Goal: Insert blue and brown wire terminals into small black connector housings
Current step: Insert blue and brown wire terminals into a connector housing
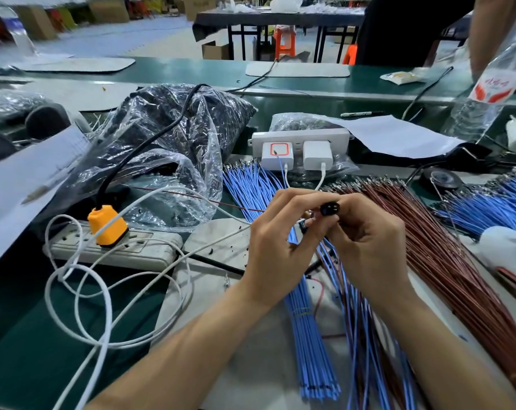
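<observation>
Black housing (329, 209), one, pinched between left hand (276, 244), right hand (369, 247)

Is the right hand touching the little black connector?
Touching. The head view shows the right hand pinching the black connector between its fingers.

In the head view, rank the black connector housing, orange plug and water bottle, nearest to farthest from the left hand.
1. black connector housing, at the fingers of the left hand.
2. orange plug, left, on the power strip.
3. water bottle, far back right.
</observation>
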The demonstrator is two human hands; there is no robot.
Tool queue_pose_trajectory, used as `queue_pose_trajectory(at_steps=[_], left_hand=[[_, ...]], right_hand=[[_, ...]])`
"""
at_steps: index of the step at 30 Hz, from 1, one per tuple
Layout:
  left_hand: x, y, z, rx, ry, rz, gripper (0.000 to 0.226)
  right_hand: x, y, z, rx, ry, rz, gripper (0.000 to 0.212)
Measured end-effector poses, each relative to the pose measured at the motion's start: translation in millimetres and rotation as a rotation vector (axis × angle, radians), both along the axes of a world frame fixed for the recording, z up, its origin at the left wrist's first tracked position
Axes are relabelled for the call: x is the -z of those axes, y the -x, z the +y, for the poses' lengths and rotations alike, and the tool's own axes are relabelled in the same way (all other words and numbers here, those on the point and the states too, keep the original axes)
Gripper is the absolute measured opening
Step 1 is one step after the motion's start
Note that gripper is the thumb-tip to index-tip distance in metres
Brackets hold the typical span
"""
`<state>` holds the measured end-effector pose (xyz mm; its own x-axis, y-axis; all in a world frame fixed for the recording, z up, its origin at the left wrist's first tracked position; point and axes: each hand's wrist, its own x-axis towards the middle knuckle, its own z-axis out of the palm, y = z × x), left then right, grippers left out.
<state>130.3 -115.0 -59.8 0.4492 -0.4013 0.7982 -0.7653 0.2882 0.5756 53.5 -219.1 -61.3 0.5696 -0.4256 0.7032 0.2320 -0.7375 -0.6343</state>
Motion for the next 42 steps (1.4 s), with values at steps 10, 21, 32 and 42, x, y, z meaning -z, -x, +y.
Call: queue_pose_trajectory(at_steps=[10, 21, 32, 42], left_hand=[[1.0, 3.5, -0.1, 0.007, 0.011, -0.038, 0.018], [12.1, -9.0, -6.0, 0.044, 0.033, 0.331, 0.016], [12.3, -26.3, -3.8, 0.007, 0.048, 0.555, 0.007], [13.0, -28.1, -3.0, 0.006, 0.036, 0.585, 0.006]], right_hand=[[-0.2, -0.4, 1.1, -0.042, -0.045, 0.054, 0.028], [-14.4, 4.0, -22.4, 0.082, -0.298, 0.183, 0.040], [-23.5, -84.9, -54.2, 0.268, 0.126, 0.823, 0.026], [-21.1, -98.3, -41.9, 0.243, 0.197, 0.942, 0.019]])
